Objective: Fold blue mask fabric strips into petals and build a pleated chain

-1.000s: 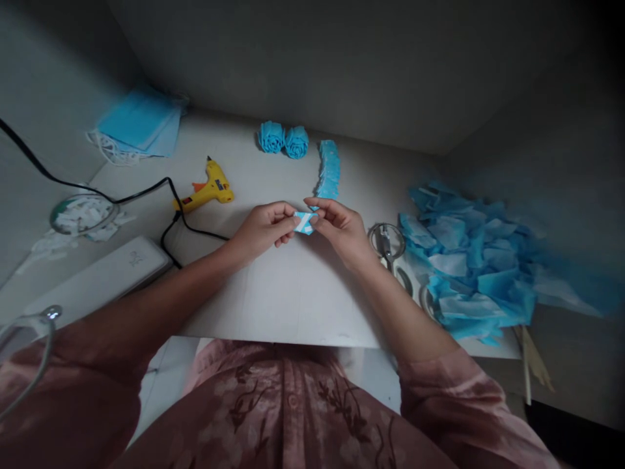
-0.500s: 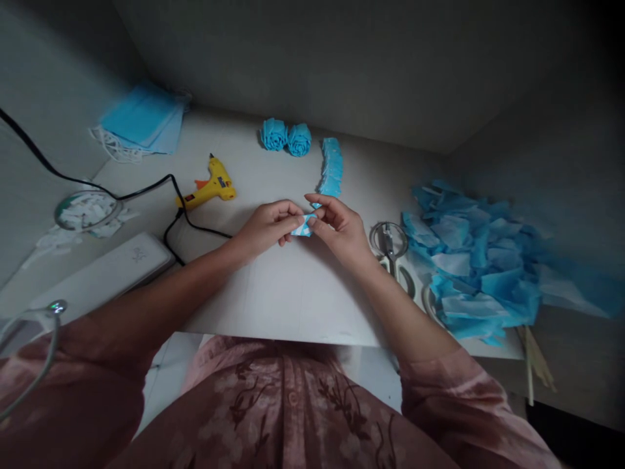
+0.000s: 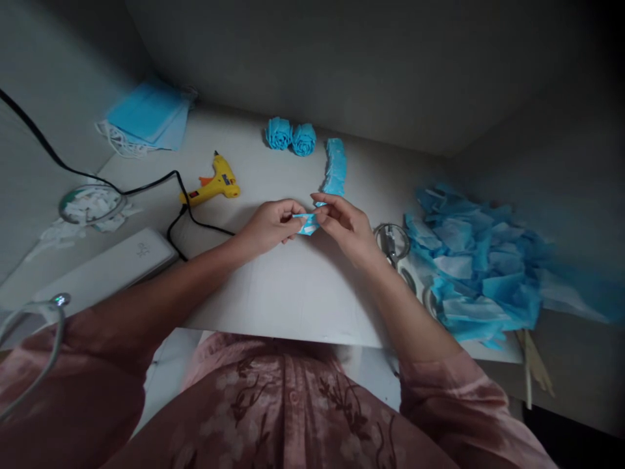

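Note:
A small blue and white piece of folded material [image 3: 307, 225] is between my two hands, above the white table. My left hand [image 3: 272, 228] pinches its left end between thumb and fingers. The thumb and fingertips of my right hand [image 3: 347, 225] are closed on its right end. Just beyond my right hand lies a curved row of overlapping blue pieces [image 3: 334, 166]. Two blue rosettes [image 3: 291, 136] sit side by side farther back.
A yellow glue gun [image 3: 212, 185] and black cable lie left, near a white power bank [image 3: 110, 268], a dish of white scraps [image 3: 92, 204] and blue masks [image 3: 146, 112]. Scissors [image 3: 392, 244] and a blue scrap pile [image 3: 473, 260] are right.
The view has shifted slightly, so the table items appear a little farther right. My right thumb has moved up on the small piece, and more of the piece shows.

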A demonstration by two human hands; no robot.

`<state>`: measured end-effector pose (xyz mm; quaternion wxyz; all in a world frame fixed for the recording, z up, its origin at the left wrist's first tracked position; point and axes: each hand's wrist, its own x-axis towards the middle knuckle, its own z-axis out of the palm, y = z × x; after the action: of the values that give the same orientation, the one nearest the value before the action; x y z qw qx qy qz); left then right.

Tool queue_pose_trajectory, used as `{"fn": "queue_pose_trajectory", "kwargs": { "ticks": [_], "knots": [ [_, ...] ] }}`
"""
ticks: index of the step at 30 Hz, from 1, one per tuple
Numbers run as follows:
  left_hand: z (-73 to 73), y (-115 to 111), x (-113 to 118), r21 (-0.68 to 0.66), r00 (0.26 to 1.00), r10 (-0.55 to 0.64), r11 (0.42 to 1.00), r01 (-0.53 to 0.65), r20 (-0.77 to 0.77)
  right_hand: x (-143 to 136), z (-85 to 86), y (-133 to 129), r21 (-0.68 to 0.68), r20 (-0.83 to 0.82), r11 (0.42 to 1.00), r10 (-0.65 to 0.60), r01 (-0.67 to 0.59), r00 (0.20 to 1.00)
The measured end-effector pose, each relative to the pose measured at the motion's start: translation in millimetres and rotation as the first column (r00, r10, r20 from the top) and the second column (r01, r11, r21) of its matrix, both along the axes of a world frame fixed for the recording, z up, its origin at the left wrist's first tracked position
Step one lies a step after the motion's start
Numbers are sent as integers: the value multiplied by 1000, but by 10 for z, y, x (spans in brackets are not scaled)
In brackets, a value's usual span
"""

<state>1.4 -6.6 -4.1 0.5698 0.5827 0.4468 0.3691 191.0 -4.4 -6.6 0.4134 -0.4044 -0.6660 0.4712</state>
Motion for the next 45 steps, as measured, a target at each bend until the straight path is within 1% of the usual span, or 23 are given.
{"fn": "queue_pose_trajectory", "kwargs": {
  "ticks": [3,6,8,11,15,18,21,25,31,34,37,39,41,43,45],
  "knots": [
    [-34,-5,7,40,999,1,999,1,-43,-34,-28,-4,1,-15,999,34,-34,999],
    [-69,-8,13,87,998,-1,996,6,-60,-54,-59,-3,-10,-39,999,31,-32,999],
    [-77,-10,16,66,1000,-15,998,17,-23,-51,-74,6,-9,-56,1000,21,-21,998],
    [-61,-11,14,-10,998,-17,1000,18,53,-32,-81,25,12,-76,1000,-7,8,997],
    [-19,-9,-2,-66,999,3,998,0,51,-17,-67,29,26,-76,999,-28,31,997],
    [-17,-3,-11,-70,999,-16,997,18,31,-21,-57,16,33,-62,999,-31,33,998],
    [-44,0,-15,-67,999,-35,997,37,23,-30,-68,7,26,-47,999,-29,30,998],
    [-54,-2,-20,-48,1000,-21,999,22,3,-17,-89,28,7,-57,1000,-29,30,998],
    [15,-3,-25,-47,999,33,998,-33,1,74,-7,69,2,-80,993,-121,121,989],
    [3,-2,-28,-49,1000,30,998,-30,-11,76,27,54,-34,-74,997,-68,65,995],
    [-35,-1,-31,-40,1000,8,999,-8,-14,45,8,40,-72,-66,997,9,-14,998],
    [-53,0,-29,-36,1000,-7,999,6,-18,30,-24,41,-84,-58,996,30,-35,998],
    [-56,2,-22,-44,1000,-10,999,9,-18,28,-54,51,-84,-52,996,24,-28,998],
    [-43,7,-13,-62,1000,28,998,-28,2,32,-70,64,-58,-44,998,-1,-1,999],
    [-18,8,-6,-45,992,124,991,-123,25,35,-72,72,-5,-32,999,-50,50,998]
  ]
}}
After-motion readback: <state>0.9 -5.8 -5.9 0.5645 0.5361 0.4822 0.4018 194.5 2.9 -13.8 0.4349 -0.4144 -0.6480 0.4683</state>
